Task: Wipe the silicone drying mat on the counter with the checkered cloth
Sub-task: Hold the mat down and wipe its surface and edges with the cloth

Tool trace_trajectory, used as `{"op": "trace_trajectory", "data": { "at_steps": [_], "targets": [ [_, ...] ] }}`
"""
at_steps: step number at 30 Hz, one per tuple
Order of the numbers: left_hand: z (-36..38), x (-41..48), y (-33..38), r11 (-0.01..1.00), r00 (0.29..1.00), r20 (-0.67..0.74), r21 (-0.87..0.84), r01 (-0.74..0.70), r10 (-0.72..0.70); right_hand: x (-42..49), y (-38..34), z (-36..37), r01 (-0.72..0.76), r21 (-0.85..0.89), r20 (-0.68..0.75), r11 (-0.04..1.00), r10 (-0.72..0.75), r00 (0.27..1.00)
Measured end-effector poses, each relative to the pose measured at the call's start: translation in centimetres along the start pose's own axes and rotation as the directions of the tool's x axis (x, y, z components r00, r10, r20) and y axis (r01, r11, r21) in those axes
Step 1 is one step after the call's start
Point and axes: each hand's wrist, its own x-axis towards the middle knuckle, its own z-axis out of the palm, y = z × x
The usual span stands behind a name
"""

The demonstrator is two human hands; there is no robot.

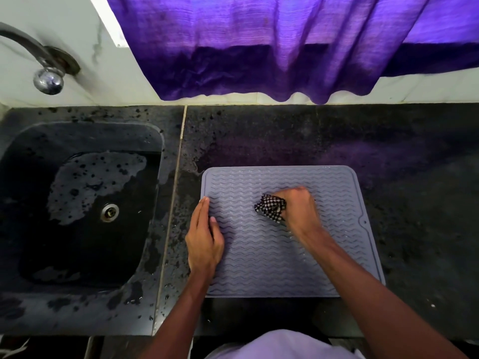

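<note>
Head cam, looking straight down. Mat [272,255] lies flat on the counter [388,177], just right of the sink [77,136], its near edge close to the counter's front edge. Grey, wavy ridges, small notch in the right rim.

My right hand [298,208] is curled round the cloth [270,209], which is bunched into a wad. The wad sticks out on the left of the fist and presses on the mat, a bit above centre.

My left hand [204,237] lies flat on the mat's left edge, fingers straight and pressed together, thumb resting on the ridges. It holds nothing.

Both forearms are bare and come in from the bottom of the view.

Sink floor has wet patches around the drain [110,212]. Droplets on the counter strip between sink and mat. Tap [39,60] is on the wall top left. Purple curtain [285,47] hangs over the back wall behind the mat.
</note>
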Motion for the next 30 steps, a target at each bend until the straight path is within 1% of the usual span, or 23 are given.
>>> {"op": "trace_trajectory", "data": {
  "at_steps": [2, 4, 6, 9, 12, 14, 15, 18, 20, 23, 25, 28, 30],
  "targets": [
    [0.1, 0.0, 0.0, 1.0, 1.0, 0.009, -0.003, 0.007, -0.007, 0.4, -1.0, 0.2, 0.012, 0.058, -0.001, 0.998, -0.012, 1.0],
    [0.1, 0.0, -0.1, 1.0, 1.0, 0.02, -0.008, 0.014, -0.014, 0.5, -2.4, 1.3, 0.058, 0.071, -0.002, 0.996, -0.058, 0.998],
    [0.1, 0.0, -0.1, 1.0, 1.0, 0.026, -0.01, 0.013, -0.013, 0.4, -3.4, 2.7, 0.091, 0.025, 0.003, 0.995, -0.091, 0.996],
    [-0.2, 0.0, -0.1, 1.0, 0.999, 0.038, -0.018, 0.018, -0.017, 0.4, -3.8, 3.1, 0.073, -0.043, 0.0, 0.996, -0.073, 0.997],
    [-0.4, -0.2, 0.1, 0.998, 0.998, 0.063, -0.052, 0.026, -0.023, 1.1, -4.5, 2.8, 0.064, 0.023, -0.005, 0.998, -0.063, 0.998],
    [-0.4, -0.2, -0.1, 0.998, 0.997, 0.078, -0.054, 0.023, -0.019, 1.6, -6.0, 3.2, 0.095, 0.066, 0.0, 0.993, -0.096, 0.995],
    [-0.4, -0.2, -0.2, 0.999, 0.996, 0.091, -0.041, 0.013, -0.009, 1.7, -6.7, 3.7, 0.128, 0.064, 0.022, 0.99, -0.13, 0.991],
    [-0.3, -0.2, -0.4, 0.998, 0.989, 0.134, 0.024, -0.062, 0.058, 1.7, -7.9, 4.8, 0.191, -0.046, 0.106, 0.981, -0.185, 0.977],
    [-0.1, -0.2, -0.4, 0.989, 0.981, 0.155, 0.075, -0.125, 0.112, 2.1, -7.8, 4.6, 0.167, -0.057, 0.114, 0.984, -0.16, 0.981],
    [0.3, -0.2, -0.7, 0.974, 0.971, 0.157, 0.116, -0.197, 0.178, 3.0, -7.9, 4.6, 0.133, -0.038, 0.085, 0.99, -0.13, 0.988],
    [0.4, -0.1, -0.8, 0.972, 0.972, 0.15, 0.119, -0.201, 0.182, 3.1, -8.5, 5.0, 0.164, -0.095, 0.084, 0.982, -0.157, 0.984],
    [0.3, -0.2, -0.7, 0.98, 0.974, 0.159, 0.086, -0.179, 0.164, 2.9, -8.5, 5.4, 0.248, -0.108, 0.116, 0.963, -0.236, 0.965],
    [0.1, -0.1, -0.5, 0.987, 0.976, 0.162, 0.049, -0.156, 0.146, 3.5, -8.3, 4.8, 0.234, -0.077, 0.178, 0.969, -0.217, 0.96]
  ]
}}
